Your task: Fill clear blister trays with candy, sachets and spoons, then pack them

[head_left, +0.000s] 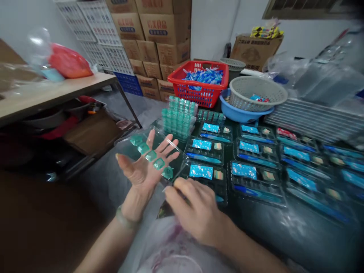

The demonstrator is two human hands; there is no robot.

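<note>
My left hand [145, 167] is turned palm up, fingers stretched and spread, behind a clear plastic tray [182, 154]. In that tray runs a slanting row of several translucent green pieces [151, 155]. At the tray's lower right corner my right hand [196, 203] is closed, its thumb and fingers curled on the edge; its fingertips are partly hidden. Just beyond my left fingers stands a stack of trays with green pieces [178, 121]. To the right lie rows of clear trays, each with a blue pen-like item [257, 193], a light-blue patterned packet [243, 170] and a small pale block [218, 175].
Behind the stack stands a red basket [174, 77] full of blue-and-white items. A grey colander [237, 91] rests in a blue basin [239, 113]. Corrugated sheets [301, 117] edge the right. A side table [57, 91] stands left; cartons [159, 26] are piled behind.
</note>
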